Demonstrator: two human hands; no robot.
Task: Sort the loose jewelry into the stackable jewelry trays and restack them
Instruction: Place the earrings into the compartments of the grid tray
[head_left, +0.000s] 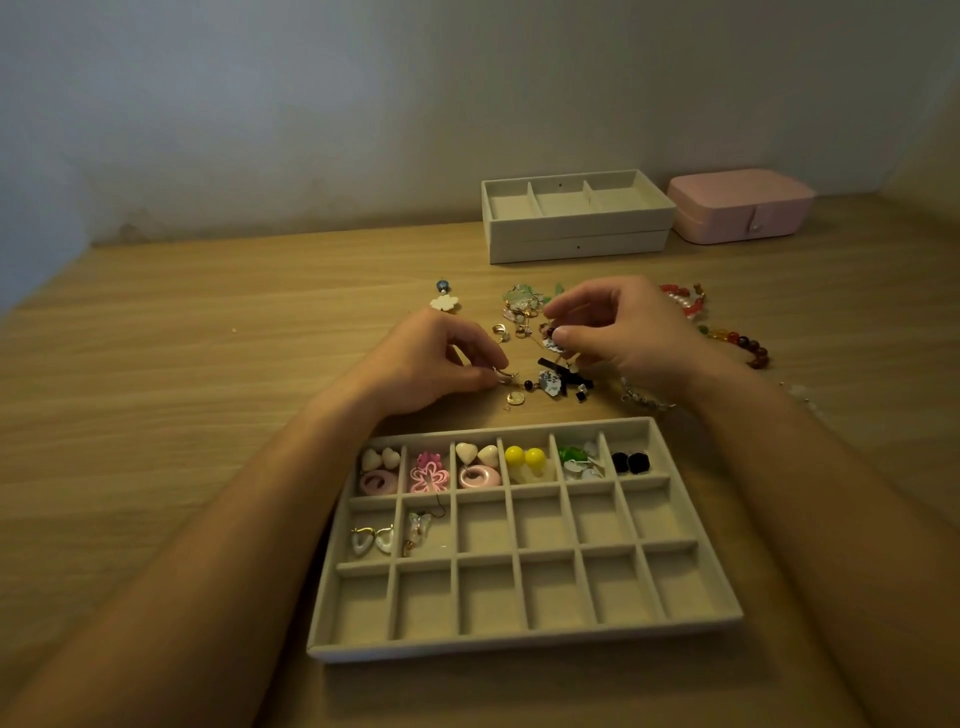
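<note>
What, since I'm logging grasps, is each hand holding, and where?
Left hand pinches a small earring by its end; right hand pinches a dangling earring near its top.

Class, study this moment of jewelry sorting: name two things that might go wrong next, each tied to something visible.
1. Left hand pinches a hook earring and right hand a small charm beside the tangled pile; lifting may drag neighbours along.
2. Both hands work beyond the divided tray's filled far row; drawing back low might knock sorted earrings.
</note>
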